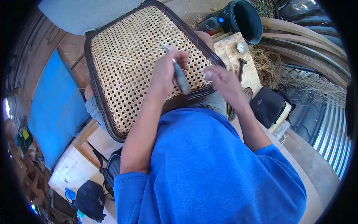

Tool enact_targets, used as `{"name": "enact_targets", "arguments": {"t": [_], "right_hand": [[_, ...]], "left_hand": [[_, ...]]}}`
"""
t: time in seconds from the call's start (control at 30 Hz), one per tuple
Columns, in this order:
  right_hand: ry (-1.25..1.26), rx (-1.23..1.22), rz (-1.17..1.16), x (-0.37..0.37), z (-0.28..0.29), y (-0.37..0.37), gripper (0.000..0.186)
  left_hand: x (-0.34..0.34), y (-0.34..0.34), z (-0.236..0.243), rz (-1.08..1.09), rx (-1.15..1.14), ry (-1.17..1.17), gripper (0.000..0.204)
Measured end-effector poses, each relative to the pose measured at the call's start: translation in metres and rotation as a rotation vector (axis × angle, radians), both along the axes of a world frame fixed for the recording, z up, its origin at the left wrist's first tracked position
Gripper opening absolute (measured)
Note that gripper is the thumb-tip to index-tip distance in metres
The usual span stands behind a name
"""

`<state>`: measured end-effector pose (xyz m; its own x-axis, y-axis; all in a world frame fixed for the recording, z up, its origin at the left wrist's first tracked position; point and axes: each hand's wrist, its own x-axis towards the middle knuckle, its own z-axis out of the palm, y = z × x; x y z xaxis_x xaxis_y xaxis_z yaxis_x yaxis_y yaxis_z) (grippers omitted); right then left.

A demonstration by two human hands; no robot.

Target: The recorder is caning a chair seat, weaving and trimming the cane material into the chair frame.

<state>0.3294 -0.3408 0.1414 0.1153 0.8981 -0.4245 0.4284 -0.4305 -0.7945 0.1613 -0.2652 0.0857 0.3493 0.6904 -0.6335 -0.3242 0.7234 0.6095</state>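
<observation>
A woven cane panel (126,67) in a dark wooden frame (97,87) lies across my lap. My left hand (166,72) is closed round a slim hand tool (180,77) with a grey-green handle and a bright metal tip, held above the cane; motion blur hides its exact kind. To the right, over the frame's near right corner, my right hand (225,84) has its fingers curled together in a pinch. Whatever it may hold is too small or blurred to make out.
A hammer-like tool (242,69) and a small shiny round item (240,47) rest on a wooden board at the right. Beyond stand a dark bucket (244,22) and a bottle (213,23). Loose cane strands (268,61) lie beside it. A black cap (89,199) sits lower left.
</observation>
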Motion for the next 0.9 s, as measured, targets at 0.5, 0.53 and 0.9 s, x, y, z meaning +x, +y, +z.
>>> {"name": "enact_targets", "arguments": {"t": [0.5, 0.53, 0.9], "right_hand": [[-0.153, 0.076, 0.096, 0.041, 0.027, 0.003, 0.053], [-0.2, 0.043, 0.104, 0.043, 0.029, 0.006, 0.05], [-0.418, -0.183, 0.184, 0.04, 0.028, 0.021, 0.032]], "left_hand": [[0.024, -0.03, -0.018, -0.333, 1.41, 0.936, 0.028], [0.024, -0.031, -0.018, -0.358, 1.433, 0.994, 0.03], [0.032, -0.028, -0.013, -0.431, 1.421, 1.088, 0.037]]}}
